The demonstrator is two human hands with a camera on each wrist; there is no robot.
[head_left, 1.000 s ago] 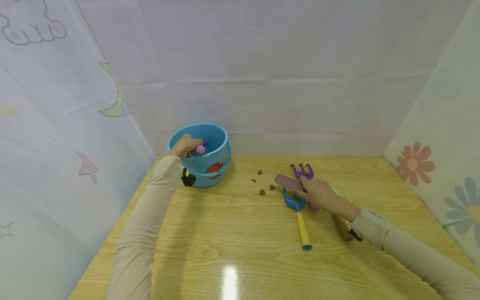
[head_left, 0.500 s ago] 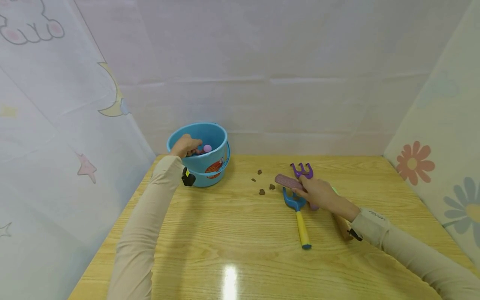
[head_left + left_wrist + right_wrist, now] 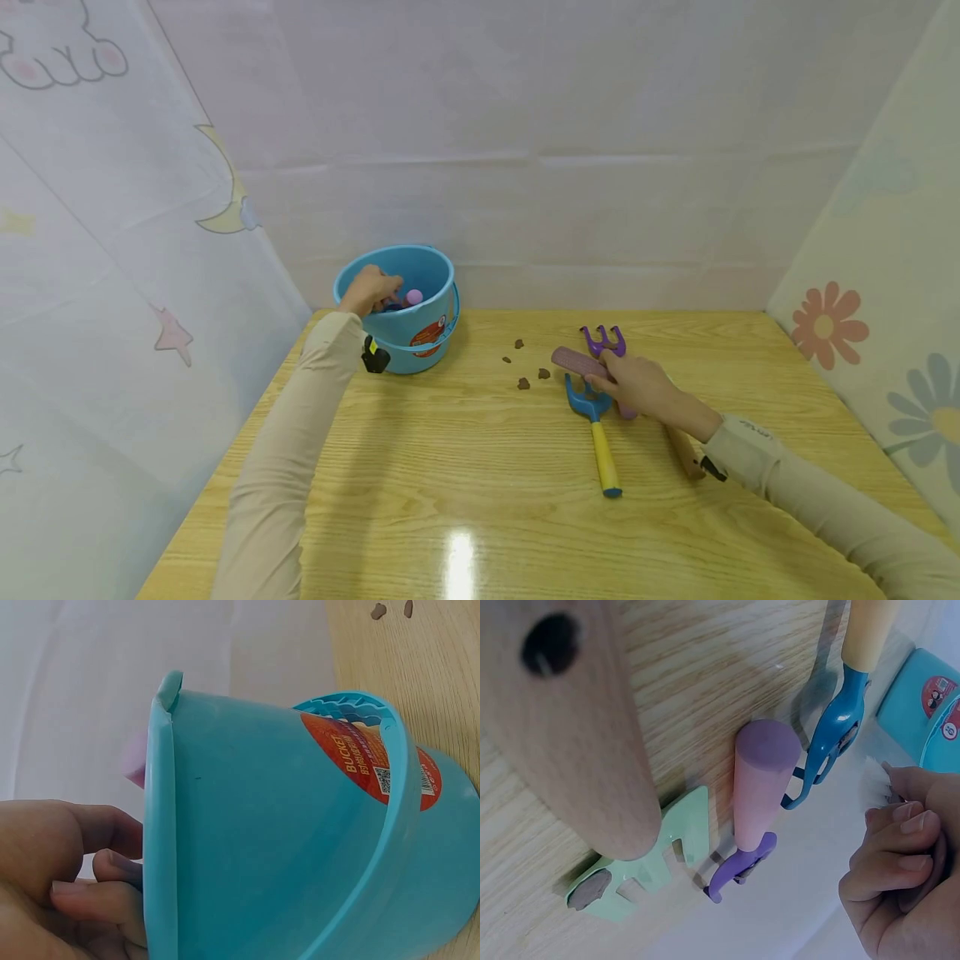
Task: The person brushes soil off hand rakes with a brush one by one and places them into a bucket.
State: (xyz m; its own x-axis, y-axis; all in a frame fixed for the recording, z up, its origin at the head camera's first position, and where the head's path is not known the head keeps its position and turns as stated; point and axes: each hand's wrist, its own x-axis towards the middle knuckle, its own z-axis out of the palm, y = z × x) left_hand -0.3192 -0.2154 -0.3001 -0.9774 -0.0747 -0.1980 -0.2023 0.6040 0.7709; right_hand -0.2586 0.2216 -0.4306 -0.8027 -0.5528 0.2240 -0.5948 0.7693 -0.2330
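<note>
My left hand [image 3: 371, 289] reaches over the near rim of a light blue bucket [image 3: 431, 325]. In the left wrist view its fingers [image 3: 105, 896] are bent, with some tips hidden behind the rim; I cannot tell whether they hold anything. The rounded pink end of a handle [image 3: 414, 297] shows inside the bucket beside that hand. My right hand [image 3: 637, 385] grips a mauve brush [image 3: 579, 362]; its pale bristles show in the right wrist view. Under and around this hand lie a purple hand rake [image 3: 603, 339], a blue hand rake with yellow handle [image 3: 605, 458] and a green rake [image 3: 694, 832].
Several small brown clumps [image 3: 523, 383] lie on the wooden table [image 3: 420, 500] between bucket and rakes. A brown clump [image 3: 590, 889] sits on the green rake, whose wooden handle [image 3: 684, 452] points toward me. Printed cloth walls [image 3: 585, 208] stand behind the table and at both sides.
The pink handle end, at my left fingers a second ago, has dropped lower and further right inside the bucket, away from them. The right hand with the brush has hardly moved.
</note>
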